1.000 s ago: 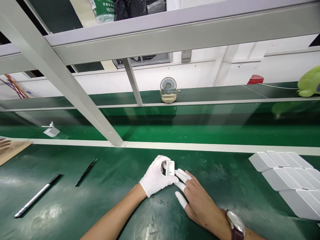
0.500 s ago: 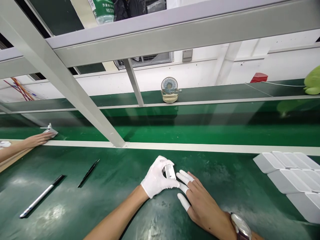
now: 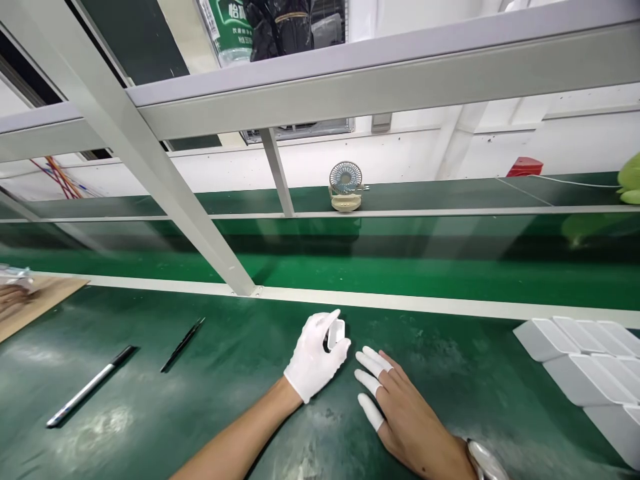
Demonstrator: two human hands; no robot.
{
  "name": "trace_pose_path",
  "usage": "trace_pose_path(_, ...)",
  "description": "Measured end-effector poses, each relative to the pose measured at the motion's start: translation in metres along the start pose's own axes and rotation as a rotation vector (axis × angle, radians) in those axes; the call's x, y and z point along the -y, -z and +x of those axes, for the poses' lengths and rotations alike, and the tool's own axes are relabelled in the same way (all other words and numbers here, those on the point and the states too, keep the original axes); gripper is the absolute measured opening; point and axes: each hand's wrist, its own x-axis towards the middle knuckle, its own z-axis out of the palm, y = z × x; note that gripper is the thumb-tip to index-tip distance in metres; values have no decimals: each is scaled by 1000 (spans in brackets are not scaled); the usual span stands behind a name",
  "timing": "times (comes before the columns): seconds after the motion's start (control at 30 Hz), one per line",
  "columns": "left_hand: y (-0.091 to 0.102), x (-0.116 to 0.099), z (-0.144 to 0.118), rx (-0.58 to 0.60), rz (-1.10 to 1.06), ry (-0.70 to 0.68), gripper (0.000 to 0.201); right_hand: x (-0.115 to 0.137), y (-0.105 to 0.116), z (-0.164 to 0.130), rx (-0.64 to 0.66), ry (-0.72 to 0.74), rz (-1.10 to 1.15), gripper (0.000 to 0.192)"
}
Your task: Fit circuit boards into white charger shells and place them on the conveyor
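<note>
My left hand (image 3: 316, 355), in a white glove, grips a small white box-like piece (image 3: 337, 333) between thumb and fingers, just above or on the green tabletop. The gloved fingers hide part of the piece, and its exact kind does not show. To its right, my right hand (image 3: 395, 407) is held palm down with white finger cots on several fingers. Its fingers are stretched out and apart, holding nothing, a short gap from the left hand.
Stacked white boxes (image 3: 580, 373) stand at the right. On the left lie black tweezers (image 3: 183, 345) and a silver-and-black pen-like tool (image 3: 91, 387). A co-worker's blurred hand (image 3: 14, 297) is at the far left by a tan board (image 3: 47, 303). A slanted metal post (image 3: 175, 193) crosses the view; a small fan (image 3: 345, 185) sits behind.
The white piece has turned in my left hand, and my right fingers have drawn slightly away from it. The co-worker's hand has pulled back left with its item. The view has shifted slightly.
</note>
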Motion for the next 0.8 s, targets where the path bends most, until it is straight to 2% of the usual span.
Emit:
trace_pose_path(0.2, 1, -1, 1, -67, 11, 16, 49, -1, -3, -1, 14, 34, -38, 23)
trace_pose_path(0.43, 0, 0, -1, -77, -4, 12, 45, -4, -4, 0, 6, 61, -38, 25)
trace_pose_path(0.53, 3, -3, -4, -206, 23, -16, 45, -5, -5, 1, 4, 61, -43, 26)
trace_pose_path(0.63, 8, -13, -12, -348, 54, -229, 35, -6, -7, -1, -8, 47, -19, 15)
trace_pose_path(0.67, 9, -17, -15, -324, 48, -330, 26, -7, -7, -2, -11, 41, -2, 13)
trace_pose_path(0.7, 9, -22, -19, -243, 42, -427, 15, -8, -8, -4, -17, 35, 17, 13)
trace_pose_path(0.73, 8, -26, -22, -118, 44, -510, 8, -9, -9, -6, -19, 32, 40, 12)
trace_pose_path(0.8, 3, -33, -27, 175, 84, -624, 19, -12, -12, -9, -4, 30, 93, 10)
